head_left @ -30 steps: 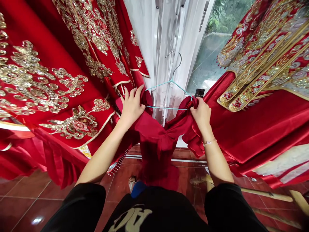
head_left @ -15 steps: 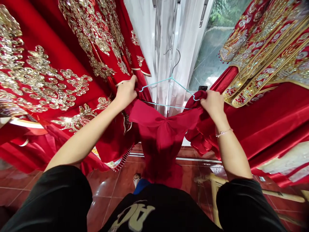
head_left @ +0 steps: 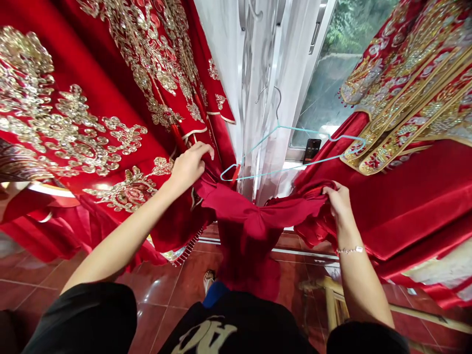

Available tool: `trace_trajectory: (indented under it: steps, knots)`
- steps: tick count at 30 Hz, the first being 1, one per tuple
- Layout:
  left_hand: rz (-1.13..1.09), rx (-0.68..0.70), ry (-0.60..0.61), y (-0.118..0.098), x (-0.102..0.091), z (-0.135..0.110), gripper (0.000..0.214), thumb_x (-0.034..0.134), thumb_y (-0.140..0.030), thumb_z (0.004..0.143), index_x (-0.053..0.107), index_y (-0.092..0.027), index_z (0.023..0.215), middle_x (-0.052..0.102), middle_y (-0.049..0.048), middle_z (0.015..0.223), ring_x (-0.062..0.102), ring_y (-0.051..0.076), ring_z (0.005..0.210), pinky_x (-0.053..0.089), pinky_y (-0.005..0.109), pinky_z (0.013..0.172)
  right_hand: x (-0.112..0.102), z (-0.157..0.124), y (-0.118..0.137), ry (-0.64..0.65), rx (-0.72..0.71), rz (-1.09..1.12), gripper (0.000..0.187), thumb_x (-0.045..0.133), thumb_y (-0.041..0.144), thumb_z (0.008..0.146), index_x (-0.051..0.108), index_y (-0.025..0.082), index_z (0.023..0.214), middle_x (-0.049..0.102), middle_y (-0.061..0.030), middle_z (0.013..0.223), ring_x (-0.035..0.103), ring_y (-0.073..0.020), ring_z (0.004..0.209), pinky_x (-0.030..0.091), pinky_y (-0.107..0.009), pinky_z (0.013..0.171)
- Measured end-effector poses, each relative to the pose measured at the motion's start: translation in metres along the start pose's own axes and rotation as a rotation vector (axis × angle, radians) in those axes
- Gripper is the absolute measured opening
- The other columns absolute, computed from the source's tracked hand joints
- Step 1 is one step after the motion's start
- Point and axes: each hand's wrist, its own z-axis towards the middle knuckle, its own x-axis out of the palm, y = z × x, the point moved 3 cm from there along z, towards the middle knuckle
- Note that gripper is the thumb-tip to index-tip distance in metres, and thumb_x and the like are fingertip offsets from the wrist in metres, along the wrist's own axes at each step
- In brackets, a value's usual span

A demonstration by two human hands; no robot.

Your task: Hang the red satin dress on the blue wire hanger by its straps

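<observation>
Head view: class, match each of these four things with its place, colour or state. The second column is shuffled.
1 red garment
2 hanger
3 phone
4 bracelet

a on the right wrist
b pale blue wire
c standing on the window ledge
d gripped by the left hand and the right hand

Pairs: 1-d, 2-b, 3-c, 4-a
</observation>
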Motion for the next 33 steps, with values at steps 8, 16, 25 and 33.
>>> trace_trajectory:
  steps: [8,16,25,33]
  knots:
    - [-0.080,-0.096,0.172,0.012,0.049,-0.040,0.051,0.040,-0.004,0.074,0.066,-0.027,0.111,0.064,0.0067,0.125,0.061,0.027,0.119,0.049,0.045,0.106,0.011,-0.070,-0.023,0.067,-0.145,-0.095,0.016,0.053,0.024,0.054,0.037,0.026,0.058,0.036,0.0051,0.058,0.036,-0.0149,0.058,0.031,-0.030,0.056]
    - [-0.554,0.035,-0.147,-0.061,0.083,-0.064,0.068,0.051,-0.010,0.077,0.043,-0.024,0.143,0.046,0.0133,0.145,0.048,0.028,0.134,0.041,0.047,0.115,0.053,-0.166,-0.001,0.186,-0.165,0.055,0.013,0.050,0.024,0.059,0.037,0.026,0.062,0.034,0.0066,0.059,0.034,-0.0126,0.056,0.030,-0.027,0.054]
    - [-1.409,-0.237,0.395,-0.027,0.117,-0.005,0.036,0.069,-0.049,0.086,0.067,-0.014,0.094,0.067,0.0065,0.087,0.063,0.015,0.078,0.051,0.024,0.065,0.045,-0.190,0.000,0.174,-0.135,0.128,0.013,0.051,0.022,0.062,0.038,0.024,0.062,0.033,0.0084,0.056,0.032,-0.0089,0.052,0.026,-0.024,0.049]
    - [-1.849,-0.369,0.502,-0.038,0.159,0.007,0.040,0.088,-0.045,0.070,0.061,-0.016,0.075,0.059,-0.0004,0.074,0.057,0.010,0.070,0.048,0.019,0.064,0.046,-0.190,-0.010,0.167,-0.134,0.132,0.015,0.053,0.022,0.063,0.039,0.025,0.062,0.032,0.0082,0.057,0.031,-0.0092,0.052,0.027,-0.023,0.047]
